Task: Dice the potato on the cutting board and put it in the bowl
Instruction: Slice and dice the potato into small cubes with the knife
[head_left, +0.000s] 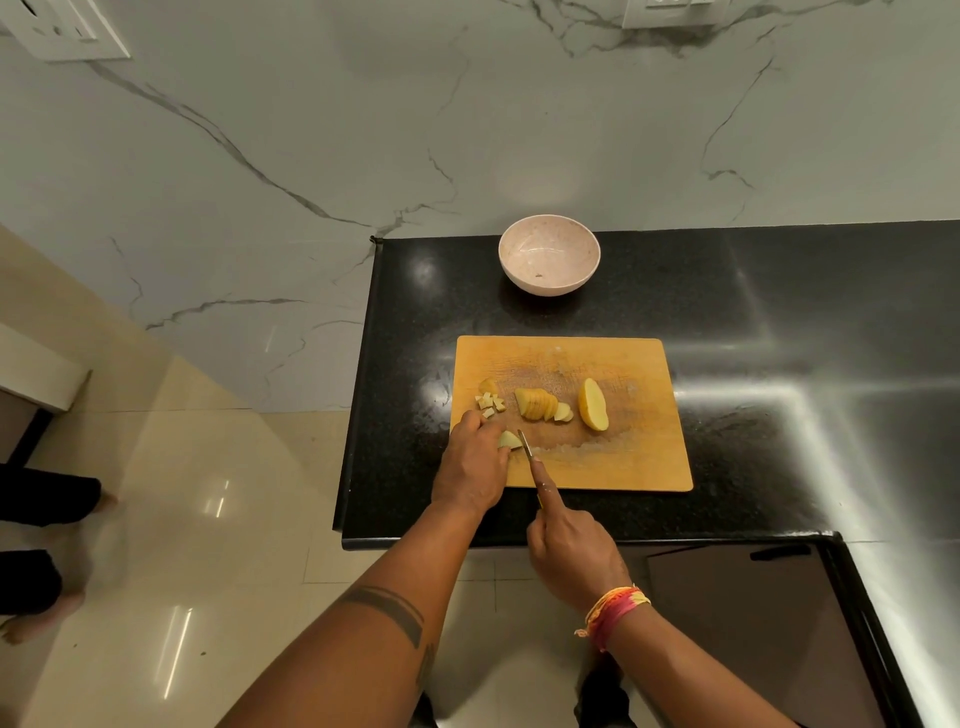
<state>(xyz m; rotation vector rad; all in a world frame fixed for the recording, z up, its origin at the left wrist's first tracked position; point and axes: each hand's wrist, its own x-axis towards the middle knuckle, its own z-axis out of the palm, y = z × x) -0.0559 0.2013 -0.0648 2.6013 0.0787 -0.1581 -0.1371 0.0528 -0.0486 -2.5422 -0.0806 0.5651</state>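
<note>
Two hands at the cutting board's (613, 364) near-left corner: left hand (475, 460) pins a potato piece (509, 440), dice (490, 403) just beyond; right hand (571, 558) clenches the knife (531, 457). Right of the blade, slices (540, 404), a half potato (593, 404), bare board. Bowl (549, 260) well beyond.

Pale pink bowl (549, 261), tan cutting board (613, 457), speckled black counter (753, 364).

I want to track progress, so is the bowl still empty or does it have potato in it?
Empty of potato: the bowl shows a bare inside.
</note>
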